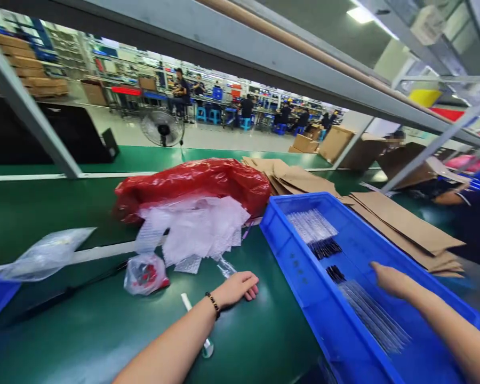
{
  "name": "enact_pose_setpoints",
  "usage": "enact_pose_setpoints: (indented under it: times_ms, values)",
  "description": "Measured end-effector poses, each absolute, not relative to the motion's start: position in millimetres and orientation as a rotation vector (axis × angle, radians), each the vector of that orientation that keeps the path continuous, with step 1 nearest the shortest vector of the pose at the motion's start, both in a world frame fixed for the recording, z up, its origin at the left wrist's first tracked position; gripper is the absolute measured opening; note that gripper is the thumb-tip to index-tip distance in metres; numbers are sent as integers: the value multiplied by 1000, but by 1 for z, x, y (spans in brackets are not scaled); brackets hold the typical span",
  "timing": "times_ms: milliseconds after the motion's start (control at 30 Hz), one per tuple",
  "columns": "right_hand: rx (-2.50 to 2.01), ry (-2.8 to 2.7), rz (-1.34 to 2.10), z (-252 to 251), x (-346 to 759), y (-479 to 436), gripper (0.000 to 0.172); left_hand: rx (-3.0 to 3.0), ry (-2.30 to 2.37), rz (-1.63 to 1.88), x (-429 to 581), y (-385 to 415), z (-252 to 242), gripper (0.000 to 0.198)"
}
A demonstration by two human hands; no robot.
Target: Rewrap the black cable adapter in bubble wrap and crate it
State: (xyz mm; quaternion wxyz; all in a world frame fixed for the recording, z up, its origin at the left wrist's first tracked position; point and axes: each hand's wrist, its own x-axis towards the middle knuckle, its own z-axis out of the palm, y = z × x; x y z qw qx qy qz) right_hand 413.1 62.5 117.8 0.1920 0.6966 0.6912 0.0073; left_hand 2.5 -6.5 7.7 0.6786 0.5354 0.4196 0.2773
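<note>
My left hand (238, 288), with a beaded bracelet at the wrist, rests low over the green tabletop. Its fingers are loosely curled, with nothing visible in them. Just beyond it lies a small clear plastic sleeve (226, 268). My right hand (392, 281) is over the inside of a blue plastic bin (292, 266); motion blur and the angle hide most of its fingers. In the bin lie clear-wrapped slim items with black ends, one bundle (312, 226) at the far end and another bundle (374, 314) nearer me, left of my right hand.
Behind the left hand are white packing sheets (204, 229) and a red plastic bag (196, 184). A clear bag with red contents (146, 273) and a white strip (186, 302) lie left. Cardboard sheets (404, 221) flank the bin. A co-worker's arm (452, 197) shows at right.
</note>
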Motion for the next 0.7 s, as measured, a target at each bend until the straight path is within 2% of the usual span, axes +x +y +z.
enact_pose_setpoints:
  times_ms: [100,200,267,333,433,533,633,700]
  values:
    - [2070,2258,310,154,390,58,34,1296,983,610,4,-8,6,46]
    - [1975,2648,643,192,326,38,31,1463,1061,569,7,-13,13,36]
    - [1775,2809,575,206,268,25,31,1616,1113,538,10,-20,23,34]
    - [1611,2736,331,205,207,18,30,1772,1123,502,12,-33,38,35]
    - [1579,2476,-48,177,133,24,24,1944,1066,476,4,-61,64,37]
    - [1686,2413,-151,130,91,39,22,2074,1058,548,-25,-93,80,33]
    - [1878,2348,-242,86,73,51,42,1980,1224,678,-68,-119,76,24]
    - [1986,2322,-314,62,68,57,48,1826,1366,748,-95,-132,61,23]
